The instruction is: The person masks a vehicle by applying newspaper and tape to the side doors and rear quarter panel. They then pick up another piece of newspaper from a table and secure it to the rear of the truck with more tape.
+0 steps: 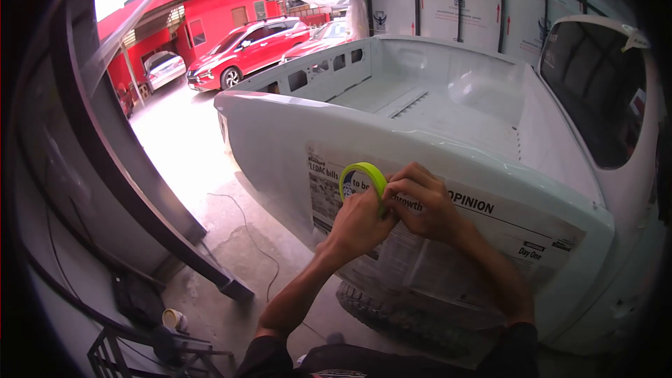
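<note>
A roll of bright green masking tape (379, 180) is held in my left hand (362, 222), its ring standing up above the fingers. Right beside it, my right hand (425, 204) has its fingers pinched together close to the roll's edge. Whatever sits between those fingertips is hidden, possibly the tape's end. Both hands are in front of sheets of newspaper (483, 220) spread over the side panel of a pale pickup bed (269, 129). Printed words such as "OPINION" show to the right of my hands.
Below the panel is a tire (381, 315). A dark metal post (150, 189) rises on the left, and a thin cable (262, 245) runs across the floor. A small tub (174, 319) stands near a black metal frame (115, 350). Outside, a red car (245, 52) is parked.
</note>
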A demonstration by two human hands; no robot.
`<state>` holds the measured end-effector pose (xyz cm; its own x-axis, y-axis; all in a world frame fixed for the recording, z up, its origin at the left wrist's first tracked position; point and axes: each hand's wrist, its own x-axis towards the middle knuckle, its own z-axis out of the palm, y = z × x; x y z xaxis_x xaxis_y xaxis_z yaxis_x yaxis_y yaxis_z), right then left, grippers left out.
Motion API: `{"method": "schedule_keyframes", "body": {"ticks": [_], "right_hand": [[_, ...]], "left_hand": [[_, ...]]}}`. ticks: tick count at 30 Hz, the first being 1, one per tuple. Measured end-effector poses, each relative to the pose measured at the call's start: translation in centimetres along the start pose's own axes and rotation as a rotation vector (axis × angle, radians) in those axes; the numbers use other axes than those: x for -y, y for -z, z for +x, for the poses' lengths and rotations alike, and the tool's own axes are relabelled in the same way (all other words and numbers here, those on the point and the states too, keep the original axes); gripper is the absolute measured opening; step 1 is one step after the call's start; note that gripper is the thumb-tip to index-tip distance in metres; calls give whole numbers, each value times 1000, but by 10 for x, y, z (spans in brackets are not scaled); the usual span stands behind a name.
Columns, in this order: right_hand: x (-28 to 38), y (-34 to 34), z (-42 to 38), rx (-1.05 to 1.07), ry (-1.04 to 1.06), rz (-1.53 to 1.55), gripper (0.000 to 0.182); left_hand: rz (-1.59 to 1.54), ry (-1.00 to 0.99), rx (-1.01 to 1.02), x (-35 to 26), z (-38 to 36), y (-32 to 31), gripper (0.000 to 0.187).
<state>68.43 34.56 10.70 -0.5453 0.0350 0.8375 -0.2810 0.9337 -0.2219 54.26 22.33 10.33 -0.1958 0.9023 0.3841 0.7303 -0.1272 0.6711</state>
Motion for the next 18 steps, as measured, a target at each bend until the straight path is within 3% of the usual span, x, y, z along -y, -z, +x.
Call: {"method": "schedule_keyframes", "body": {"ticks": [7,13,16,18], "right_hand": [[-2,-10,-6,13,-154,-85,28],[-5,-6,1,-141,112,-103,25],[-4,-5,0,-126,113,-120,21],[-2,-3,0,-124,113,-137,22]], "left_hand": [[-48,22,38,2,3,-1,32],[-195,-169,-83,10,2,-5,42],[-162,-115,-23,10,1,1,50],[-162,-105,-21,11,0,1,45]]}}
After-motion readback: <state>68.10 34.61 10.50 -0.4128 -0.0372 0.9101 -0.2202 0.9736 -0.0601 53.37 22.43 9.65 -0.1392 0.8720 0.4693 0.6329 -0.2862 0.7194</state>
